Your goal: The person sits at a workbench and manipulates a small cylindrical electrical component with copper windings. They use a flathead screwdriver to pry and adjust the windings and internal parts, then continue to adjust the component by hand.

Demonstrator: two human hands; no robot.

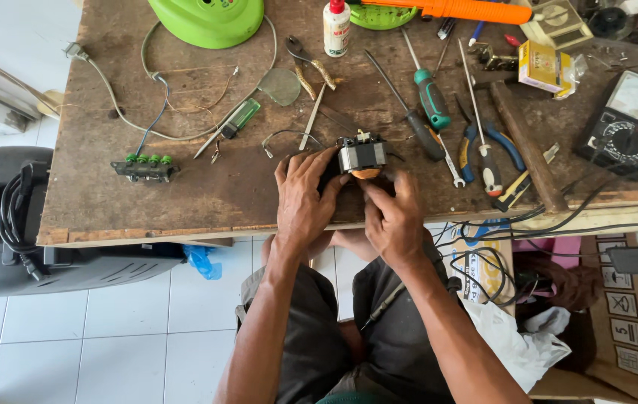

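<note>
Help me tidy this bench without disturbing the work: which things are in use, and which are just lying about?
In use:
- small electric motor, held at the bench edge by left hand and right hand

Lying about:
- green-handled screwdriver
- blue-handled pliers
- multimeter
- white glue bottle
- green plastic cover
- push-button switch block

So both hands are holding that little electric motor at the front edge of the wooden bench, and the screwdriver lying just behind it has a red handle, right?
Not quite. The head view shows both the left hand and the right hand on the small motor at the wooden bench's front edge, but the screwdriver behind it has a green handle, not red.
</note>
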